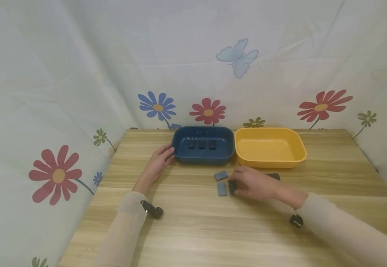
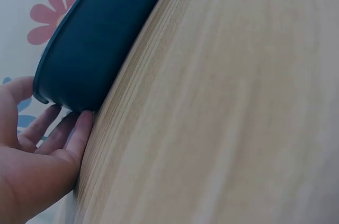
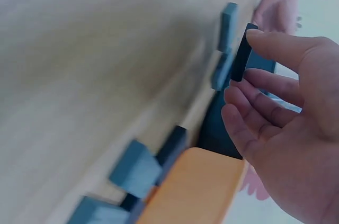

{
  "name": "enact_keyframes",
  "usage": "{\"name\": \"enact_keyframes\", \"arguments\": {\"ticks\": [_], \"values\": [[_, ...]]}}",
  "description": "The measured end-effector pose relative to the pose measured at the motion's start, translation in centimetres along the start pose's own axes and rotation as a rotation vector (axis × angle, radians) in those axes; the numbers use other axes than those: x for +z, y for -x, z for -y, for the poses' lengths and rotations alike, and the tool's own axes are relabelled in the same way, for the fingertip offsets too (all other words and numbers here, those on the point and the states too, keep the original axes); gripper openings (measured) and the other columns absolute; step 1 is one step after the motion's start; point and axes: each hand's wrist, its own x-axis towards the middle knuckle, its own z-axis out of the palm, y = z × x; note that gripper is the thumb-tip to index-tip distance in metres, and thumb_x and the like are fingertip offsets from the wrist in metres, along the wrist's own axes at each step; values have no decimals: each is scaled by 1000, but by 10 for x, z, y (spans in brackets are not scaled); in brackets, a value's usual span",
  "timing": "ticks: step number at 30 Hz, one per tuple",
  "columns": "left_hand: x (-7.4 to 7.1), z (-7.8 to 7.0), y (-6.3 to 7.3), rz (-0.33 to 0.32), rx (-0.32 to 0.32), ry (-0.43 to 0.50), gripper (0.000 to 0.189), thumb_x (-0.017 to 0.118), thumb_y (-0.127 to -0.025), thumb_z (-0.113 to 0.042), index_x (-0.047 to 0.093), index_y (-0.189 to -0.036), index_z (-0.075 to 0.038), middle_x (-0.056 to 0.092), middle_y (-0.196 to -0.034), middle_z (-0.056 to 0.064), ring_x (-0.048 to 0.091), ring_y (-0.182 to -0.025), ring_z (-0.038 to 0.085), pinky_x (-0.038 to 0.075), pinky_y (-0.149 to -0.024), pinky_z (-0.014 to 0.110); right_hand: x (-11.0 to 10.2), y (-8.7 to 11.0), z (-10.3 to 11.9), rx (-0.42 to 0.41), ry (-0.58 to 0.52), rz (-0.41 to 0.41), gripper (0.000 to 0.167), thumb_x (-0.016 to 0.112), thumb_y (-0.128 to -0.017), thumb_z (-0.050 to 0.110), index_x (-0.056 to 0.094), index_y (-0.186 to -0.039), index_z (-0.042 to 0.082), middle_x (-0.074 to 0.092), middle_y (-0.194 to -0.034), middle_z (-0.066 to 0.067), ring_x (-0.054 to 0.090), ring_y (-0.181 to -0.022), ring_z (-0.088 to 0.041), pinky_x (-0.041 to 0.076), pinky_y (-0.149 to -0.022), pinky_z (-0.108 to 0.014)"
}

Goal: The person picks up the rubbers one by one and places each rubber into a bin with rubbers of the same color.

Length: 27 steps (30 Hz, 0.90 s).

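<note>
My left hand (image 1: 158,163) touches the left end of the blue basin (image 1: 202,161), fingertips on its outer wall and thumb by the rim. Inside the basin lie three small black blocks (image 1: 201,144) in a row. My right hand (image 1: 255,183) pinches a black block (image 3: 243,54) between thumb and fingers, low over the table in front of the basins. Just left of it lie two grey-blue blocks, one slanted (image 1: 221,175) and one lengthwise (image 1: 222,189). A dark block (image 1: 273,176) shows behind my right wrist.
A yellow basin (image 1: 270,164) stands against the blue one's right side. In the right wrist view, more blue-grey blocks (image 3: 135,168) and dark blocks (image 3: 172,147) lie near it, hidden by my hand in the head view. A flowered cloth (image 1: 180,55) hangs behind the wooden table (image 1: 187,230).
</note>
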Motion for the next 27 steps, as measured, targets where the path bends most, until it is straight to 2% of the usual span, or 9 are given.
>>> {"name": "enact_keyframes", "arguments": {"ticks": [3,7,13,20,27], "values": [[0,0,0,4,2,-4,58,59,-111,-26,40,-161,-3,43,-164,14,47,-148,27,49,-114,33,-10,-6,4,-7,-46,-15,37,84,-92,18,73,-125,5,64,-111,-1,61,-100,-16,59,-89,-37],[0,0,0,3,7,1,57,60,-111,-27,42,-160,-4,44,-163,14,48,-147,26,49,-114,33,-20,-15,10,8,-127,-55,36,84,-93,17,73,-125,5,63,-114,-1,64,-106,-22,58,-92,-39],[-2,3,-2,20,6,-9,59,60,-111,-29,41,-161,-4,42,-164,14,47,-148,27,48,-115,35,-23,-29,9,33,-195,-109,37,84,-93,18,72,-125,3,62,-115,-3,67,-112,-28,58,-98,-41],[-2,2,1,19,4,0,59,60,-111,-28,40,-161,-2,42,-164,15,47,-148,28,48,-115,36,-32,-49,6,15,-254,-205,38,85,-92,15,70,-125,1,65,-117,-8,67,-110,-28,58,-98,-44],[-1,1,-1,12,13,5,57,60,-111,-26,42,-160,-3,44,-163,14,49,-147,27,48,-114,36,-34,-74,-4,62,-288,-256,40,84,-94,20,70,-128,4,64,-121,-6,66,-112,-23,57,-101,-41]]}}
